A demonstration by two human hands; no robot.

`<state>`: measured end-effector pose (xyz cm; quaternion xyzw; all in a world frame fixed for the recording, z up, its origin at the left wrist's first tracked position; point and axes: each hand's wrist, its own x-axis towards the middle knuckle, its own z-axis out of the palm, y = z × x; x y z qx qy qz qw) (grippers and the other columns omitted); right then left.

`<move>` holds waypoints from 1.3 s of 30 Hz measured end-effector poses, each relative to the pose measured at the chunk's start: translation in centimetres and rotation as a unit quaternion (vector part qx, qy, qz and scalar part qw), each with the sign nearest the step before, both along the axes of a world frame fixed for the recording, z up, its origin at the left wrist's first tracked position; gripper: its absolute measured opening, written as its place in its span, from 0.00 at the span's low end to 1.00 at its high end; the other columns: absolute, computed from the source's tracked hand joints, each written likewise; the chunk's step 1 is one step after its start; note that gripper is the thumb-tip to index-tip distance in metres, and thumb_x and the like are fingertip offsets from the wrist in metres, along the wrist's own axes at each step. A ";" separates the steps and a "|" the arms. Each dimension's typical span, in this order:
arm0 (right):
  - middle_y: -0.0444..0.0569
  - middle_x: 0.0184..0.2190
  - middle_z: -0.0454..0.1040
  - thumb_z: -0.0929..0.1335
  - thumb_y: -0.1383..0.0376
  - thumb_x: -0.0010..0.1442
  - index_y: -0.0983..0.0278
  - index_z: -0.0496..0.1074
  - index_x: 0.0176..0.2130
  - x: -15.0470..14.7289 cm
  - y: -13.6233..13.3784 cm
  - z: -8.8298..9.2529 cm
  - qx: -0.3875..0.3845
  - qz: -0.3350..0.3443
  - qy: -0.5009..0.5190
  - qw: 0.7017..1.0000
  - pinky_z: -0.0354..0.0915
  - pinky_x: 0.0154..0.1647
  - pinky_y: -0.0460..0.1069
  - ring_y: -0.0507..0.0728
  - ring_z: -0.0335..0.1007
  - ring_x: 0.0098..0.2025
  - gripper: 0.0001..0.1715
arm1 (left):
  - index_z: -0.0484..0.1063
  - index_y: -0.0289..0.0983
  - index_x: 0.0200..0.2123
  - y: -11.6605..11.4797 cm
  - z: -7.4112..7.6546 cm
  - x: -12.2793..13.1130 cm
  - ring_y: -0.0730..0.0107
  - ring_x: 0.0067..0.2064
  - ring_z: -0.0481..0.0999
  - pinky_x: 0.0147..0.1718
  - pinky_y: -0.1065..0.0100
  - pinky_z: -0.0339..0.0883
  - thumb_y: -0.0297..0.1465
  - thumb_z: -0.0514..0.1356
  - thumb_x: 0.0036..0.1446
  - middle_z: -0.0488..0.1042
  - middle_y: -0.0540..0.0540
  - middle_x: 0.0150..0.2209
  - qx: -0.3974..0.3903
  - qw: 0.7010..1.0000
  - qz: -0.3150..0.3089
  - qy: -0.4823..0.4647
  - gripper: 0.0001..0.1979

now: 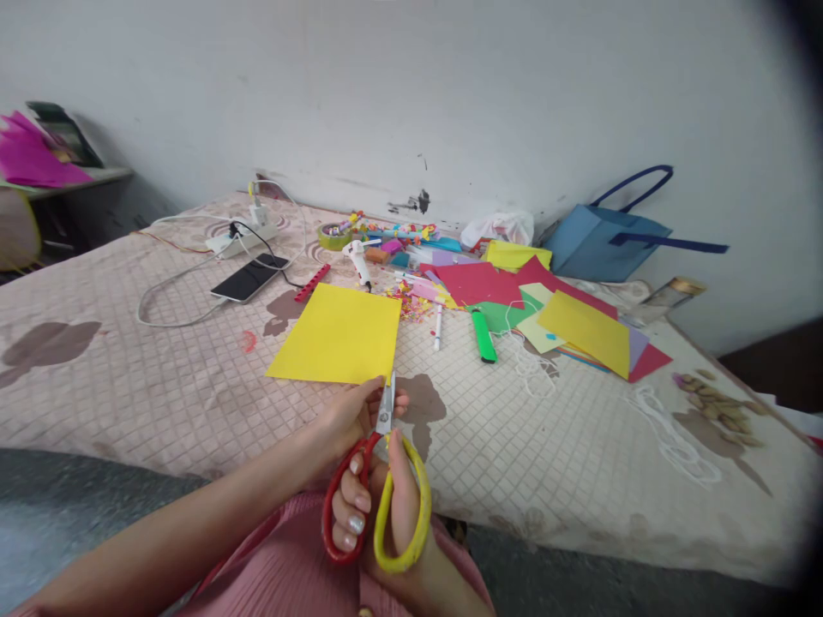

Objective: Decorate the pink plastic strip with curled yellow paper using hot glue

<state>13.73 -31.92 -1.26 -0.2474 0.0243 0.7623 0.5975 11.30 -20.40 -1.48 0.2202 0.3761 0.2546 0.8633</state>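
A pair of scissors (386, 416) with one red and one yellow handle is in my right hand (360, 506), its fingers through the loops. The blades point away from me, at the near right corner of a yellow paper sheet (340, 334). My left hand (353, 411) pinches that sheet by its near edge, right beside the blades. Part of the left hand's fingers is hidden behind the scissors. Whether the blades have cut into the paper, I cannot tell.
Beyond the sheet lie a white glue gun (357, 262), a phone (249, 277) on a cable and a power strip (241, 240). To the right are a green cutter (483, 335), coloured papers (585, 330), white string (672, 437) and a blue bag (601, 244).
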 end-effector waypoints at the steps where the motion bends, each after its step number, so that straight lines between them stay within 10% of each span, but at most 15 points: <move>1: 0.37 0.13 0.54 0.55 0.36 0.51 0.62 0.61 0.26 0.0 0.0 0.0 0.003 0.003 0.004 1.000 0.48 0.18 0.44 0.47 0.48 0.15 0.33 | 0.69 0.31 0.30 0.0 0.1 0.0 0.70 0.25 0.76 0.30 0.72 0.71 0.29 0.53 0.58 0.76 0.41 0.26 -0.005 1.000 0.000 -0.001 0.09; 22: 0.36 0.12 0.51 0.56 0.37 0.52 0.63 0.61 0.25 0.3 0.5 0.9 0.036 0.004 0.066 0.997 0.44 0.15 0.42 0.46 0.42 0.14 0.33 | 0.71 0.31 0.30 -0.2 -0.5 -0.3 0.69 0.29 0.77 0.31 0.73 0.71 0.28 0.54 0.57 0.77 0.41 0.28 0.021 1.000 -0.010 0.017 0.09; 30: 0.36 0.12 0.51 0.55 0.37 0.53 0.64 0.61 0.24 0.5 0.5 0.1 0.037 0.012 0.113 0.993 0.43 0.14 0.42 0.46 0.42 0.14 0.34 | 0.73 0.30 0.34 -0.1 0.1 -3.5 0.67 0.34 0.77 0.35 0.71 0.70 0.27 0.56 0.56 0.77 0.38 0.33 0.094 0.986 -0.135 0.022 0.07; 34: 0.36 0.12 0.51 0.53 0.37 0.53 0.64 0.62 0.24 0.5 0.5 -0.3 0.027 0.013 0.120 0.992 0.43 0.14 0.42 0.45 0.41 0.14 0.35 | 0.73 0.33 0.33 0.2 0.1 -6.1 0.67 0.31 0.76 0.32 0.70 0.70 0.30 0.61 0.52 0.77 0.41 0.32 0.285 0.935 -0.154 0.142 0.07; 39: 0.37 0.12 0.52 0.52 0.37 0.54 0.65 0.62 0.24 0.6 0.5 -1.2 0.029 0.016 0.120 0.992 0.43 0.14 0.42 0.46 0.42 0.14 0.36 | 0.74 0.38 0.37 1.3 -0.6 -6.6 0.63 0.46 0.72 0.51 0.63 0.62 0.28 0.60 0.52 0.75 0.45 0.42 0.630 0.733 -0.061 0.248 0.08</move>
